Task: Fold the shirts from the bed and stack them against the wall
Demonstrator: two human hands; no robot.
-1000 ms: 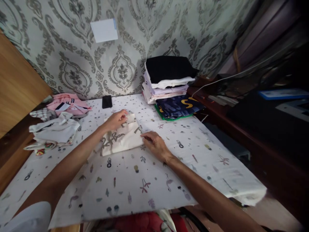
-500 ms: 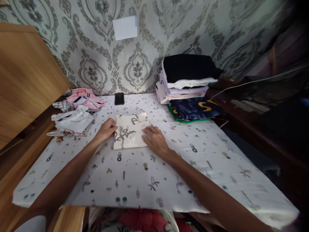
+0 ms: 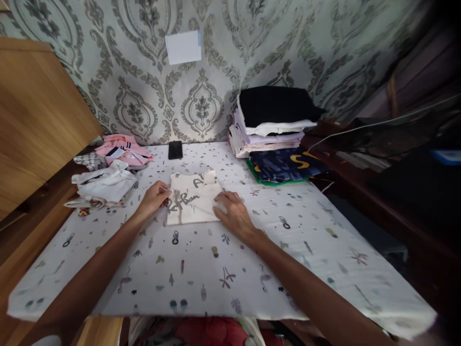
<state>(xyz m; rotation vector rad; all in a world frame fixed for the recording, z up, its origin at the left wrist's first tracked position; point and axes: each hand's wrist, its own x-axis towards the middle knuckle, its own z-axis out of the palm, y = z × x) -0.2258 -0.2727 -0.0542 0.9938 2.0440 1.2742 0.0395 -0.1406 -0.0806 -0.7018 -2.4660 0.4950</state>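
A cream garment with dark lettering [image 3: 192, 199] lies folded into a near-rectangle in the middle of the patterned white cloth [image 3: 201, 283]. My left hand [image 3: 155, 197] is at its left edge, with the thumb and fingers pinched together on the fabric. At the right edge is my right hand [image 3: 234, 211], palm down, its fingers bent and touching the garment's side.
Stacked folded clothes [image 3: 277, 108] stand at the back right, above a dark blue printed garment [image 3: 288, 165]. Pink clothing [image 3: 122, 149] and white clothing [image 3: 108, 181] are piled at the left. A black phone-like object [image 3: 175, 150] lies near the wall.
The whole view has shifted slightly. Both hands stay at the sides of the cream garment, with the right fingers a little more bent.
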